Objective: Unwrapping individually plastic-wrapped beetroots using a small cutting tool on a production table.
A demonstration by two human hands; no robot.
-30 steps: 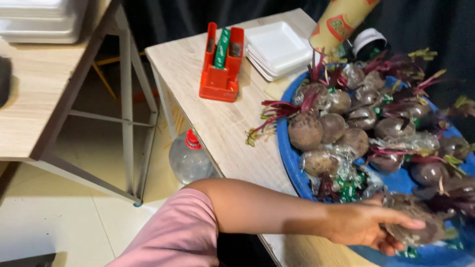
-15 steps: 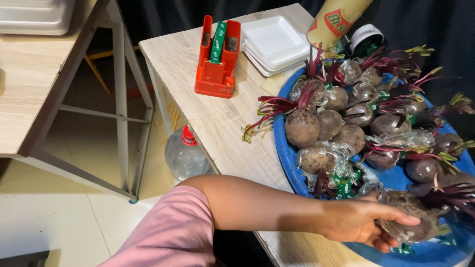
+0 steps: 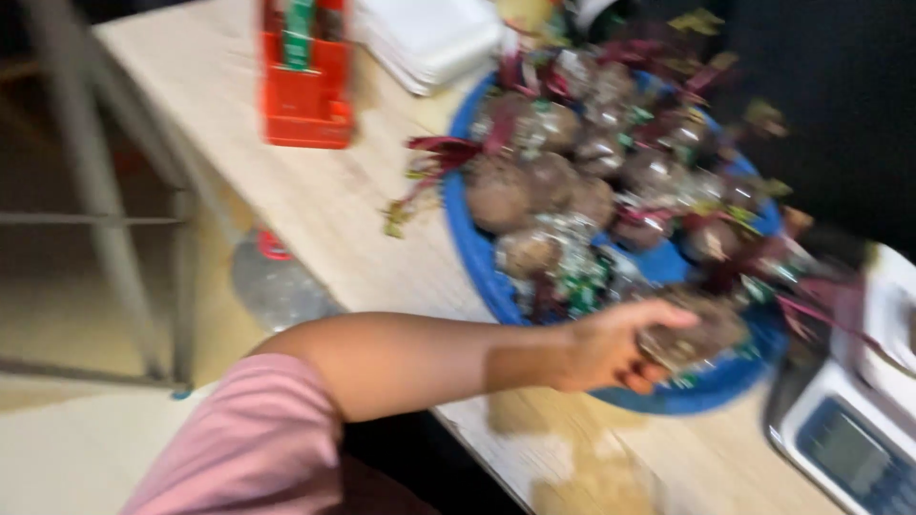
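The view is blurred. My left hand [image 3: 611,348] reaches in from the lower left, pink sleeve at the shoulder, and is closed around a brown beetroot [image 3: 692,339] at the near rim of a round blue tray [image 3: 477,253]. The thumb lies over the top of the beetroot and the fingers curl beneath it. The tray is heaped with several more beetroots [image 3: 534,191] with red stems and leaves, some in clear wrap. My right hand is out of view.
The tray sits on a light wooden table [image 3: 315,210]. A red holder [image 3: 305,95] and a stack of white foam trays [image 3: 429,38] stand at the back. A weighing scale [image 3: 859,429] sits at the right. A plastic bottle [image 3: 272,281] stands on the floor beside metal table legs [image 3: 105,210].
The view has swung right and closer, bringing the scale into sight. My left hand keeps its hold on the beetroot at the tray's near rim.
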